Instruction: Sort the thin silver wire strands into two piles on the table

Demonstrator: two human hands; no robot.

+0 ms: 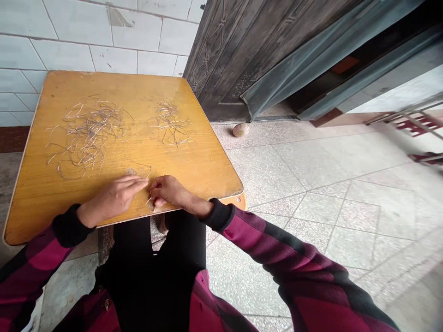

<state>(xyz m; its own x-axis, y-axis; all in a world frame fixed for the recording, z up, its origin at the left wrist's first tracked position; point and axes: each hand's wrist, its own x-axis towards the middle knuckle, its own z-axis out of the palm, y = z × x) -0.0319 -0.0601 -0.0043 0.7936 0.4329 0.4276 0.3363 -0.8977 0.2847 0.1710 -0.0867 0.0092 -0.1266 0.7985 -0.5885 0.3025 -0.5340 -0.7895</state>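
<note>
Closest in, maroon-and-black checked sleeves (263, 244) with black ribbed cuffs, reaching over the near edge of a yellow wood-veneer worktop (204, 159) with rounded corners. Bare left grip (114, 198) low and extended, fingers together; bare right grip (169, 191) curled, just beside the left one. Open, or closed on something: impossible to tell, any strand there being too fine to make out. Just beyond both, a few thin pale wiry strands (140, 169). Farther on, a loose tangled heap of pale fibres (86, 138) at left and a smaller heap of pale fibres (169, 122) at right, lying bare on the worktop, no bowl or box in view to hold them. Likely trouble: a dragging sleeve or a draught from the door scattering these light strands off the right edge onto the speckled terrazzo floor (277, 180). Beyond, a small round pale object (241, 130), a dark embossed metal door (221, 60) at right and a white tiled wall (79, 46) at far left.
</note>
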